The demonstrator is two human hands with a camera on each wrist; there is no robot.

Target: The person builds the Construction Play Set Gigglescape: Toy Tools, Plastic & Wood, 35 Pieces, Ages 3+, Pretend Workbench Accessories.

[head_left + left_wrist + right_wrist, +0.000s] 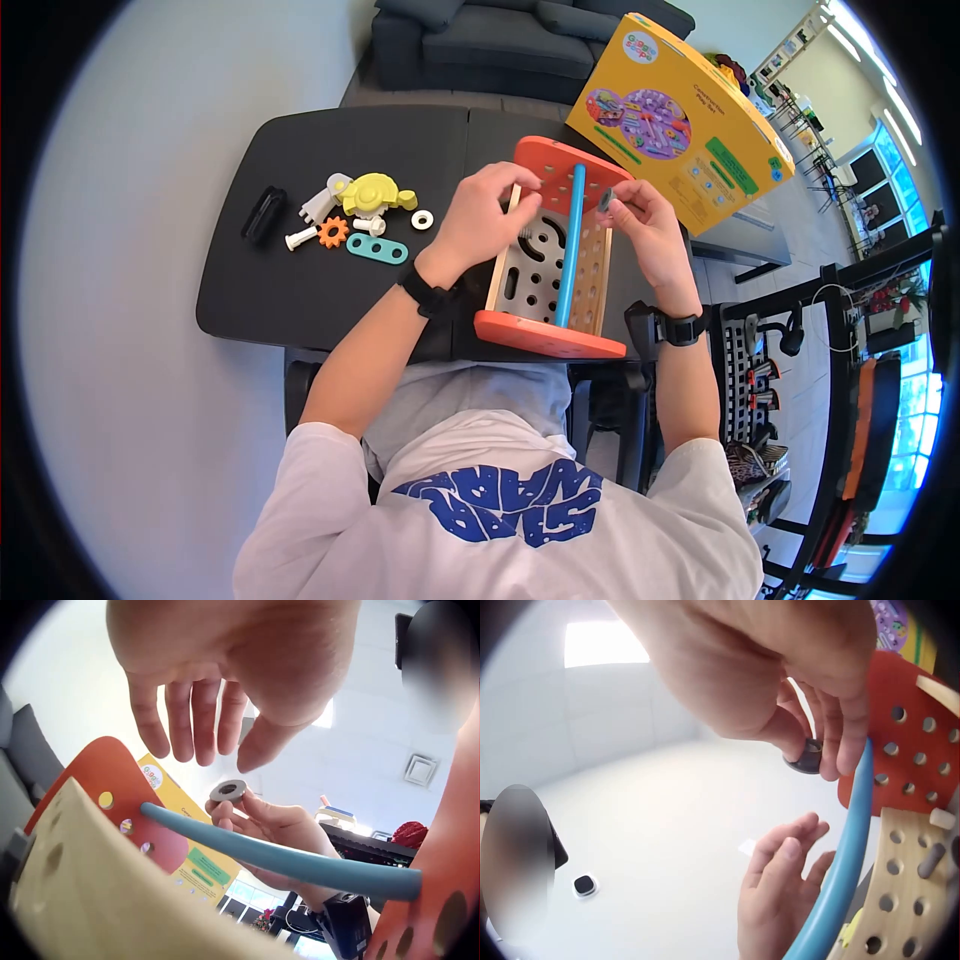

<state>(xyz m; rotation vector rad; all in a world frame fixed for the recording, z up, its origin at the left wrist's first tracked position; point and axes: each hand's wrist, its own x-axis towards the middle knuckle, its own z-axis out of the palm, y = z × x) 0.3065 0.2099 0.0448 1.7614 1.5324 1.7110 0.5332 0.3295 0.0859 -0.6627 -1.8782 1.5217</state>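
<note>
A toy toolbox [550, 336] with orange end boards, pale wooden perforated sides and a blue rod handle [571, 250] stands before me. My right hand [648, 232] pinches a grey ring-shaped piece [228, 792] between thumb and fingers, above the box's right side. The hole in its middle shows in the left wrist view. My left hand [472, 222] is over the box's left side near the far end board, its fingers loosely extended with nothing in them. Inside the box, a grey perforated panel [521, 278] shows. A grey peg [931, 861] sticks out of a wooden side.
On the dark table [300, 150] at left lie a yellow-green toy piece [372, 194], an orange gear [333, 233], a teal three-hole strip [377, 248], white bolts, a white washer [422, 220] and a black item [264, 215]. A yellow packaging box [690, 120] stands behind right.
</note>
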